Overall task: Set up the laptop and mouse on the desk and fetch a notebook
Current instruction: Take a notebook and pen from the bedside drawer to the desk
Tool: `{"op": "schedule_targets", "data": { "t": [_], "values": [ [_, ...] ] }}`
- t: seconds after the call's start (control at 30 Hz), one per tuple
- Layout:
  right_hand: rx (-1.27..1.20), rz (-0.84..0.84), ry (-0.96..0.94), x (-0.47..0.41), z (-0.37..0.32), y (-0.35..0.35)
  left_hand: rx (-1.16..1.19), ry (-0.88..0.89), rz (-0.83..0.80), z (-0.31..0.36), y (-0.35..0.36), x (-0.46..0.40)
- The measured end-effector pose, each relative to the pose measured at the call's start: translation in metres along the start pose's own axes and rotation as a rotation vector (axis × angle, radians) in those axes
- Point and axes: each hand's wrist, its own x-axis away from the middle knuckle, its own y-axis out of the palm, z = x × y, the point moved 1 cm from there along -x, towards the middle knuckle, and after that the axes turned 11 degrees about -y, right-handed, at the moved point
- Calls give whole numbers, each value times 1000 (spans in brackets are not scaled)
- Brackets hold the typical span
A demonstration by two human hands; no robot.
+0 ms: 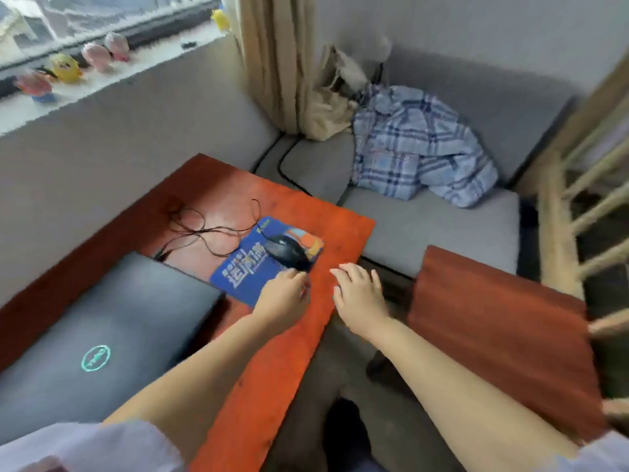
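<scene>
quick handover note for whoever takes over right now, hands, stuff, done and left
Left hand: empty, fingertips at the near end of the mouse.
Right hand: open, empty, at the desk's right edge.
Mouse sits on the blue mouse pad, its cable looped loose behind it.
Laptop is on the desk with its lid shut.
Done: laptop, pad and mouse are on the desk.
Left: open the laptop, fetch a notebook; none in view.

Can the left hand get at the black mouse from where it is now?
Probably yes. The left hand is at the near edge of the blue mouse pad, its fingertips just short of the black mouse, and nothing lies between them.
</scene>
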Motion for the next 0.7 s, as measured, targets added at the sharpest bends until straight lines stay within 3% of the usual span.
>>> {"op": "schedule_targets", "data": {
  "t": [0.17,0.3,0.4,0.5,0.6,0.7],
  "values": [
    [-48,26,439,124,100,-3,-71,245,-240,126,90,26],
    [-96,12,671,207,154,12,-112,238,-456,184,165,55],
    [-168,-40,760,250,192,38,-128,74,-599,201,223,67],
    [-279,-69,829,276,237,74,-52,-201,-653,203,281,61],
    [-424,-55,972,291,284,108,101,-511,-608,192,328,43],
    [-489,3,1147,303,332,135,240,-660,-464,172,363,20]
  ]
}}
